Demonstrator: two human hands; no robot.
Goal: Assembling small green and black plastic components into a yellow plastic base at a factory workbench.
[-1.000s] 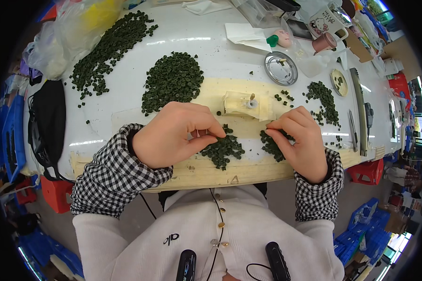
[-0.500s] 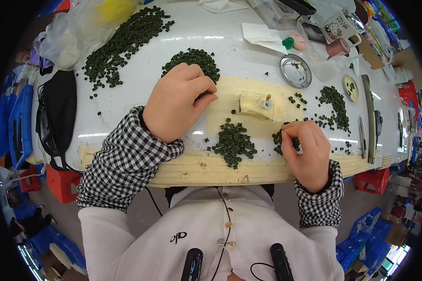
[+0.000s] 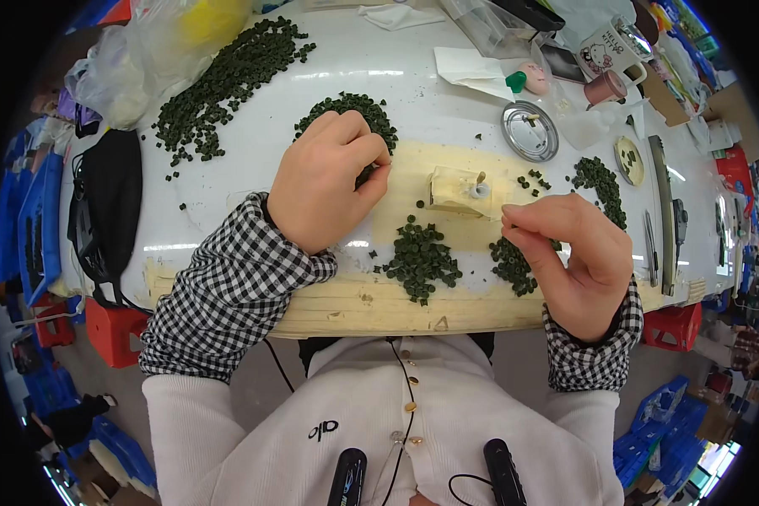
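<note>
My left hand [image 3: 329, 181] hovers at a pile of small dark green pieces [image 3: 358, 103]. Its fingers are curled and pinched together, and what lies between them is hidden. To the right, my right hand [image 3: 578, 261] has thumb and forefinger closed at the tips; anything held there is too small to make out. Between the hands sits a block wrapped in cream tape [image 3: 451, 192] with a small white-and-brown peg [image 3: 480, 187] standing on it. Nearer me lies another green heap [image 3: 422, 260], and a smaller heap [image 3: 511, 263] is partly behind my right hand.
A long spread of green pieces [image 3: 232, 80] covers the far left, beside plastic bags [image 3: 131, 72] and a black mask-like cloth bag [image 3: 110, 202]. On the right are a round metal lid [image 3: 530, 131], a small dish [image 3: 629, 160], tweezers [image 3: 651, 244], a mug [image 3: 609, 51] and more pieces [image 3: 597, 181].
My right hand has lifted off the small right-hand heap and moved up and slightly right, its fingertips now close to the taped block. My left hand has barely shifted.
</note>
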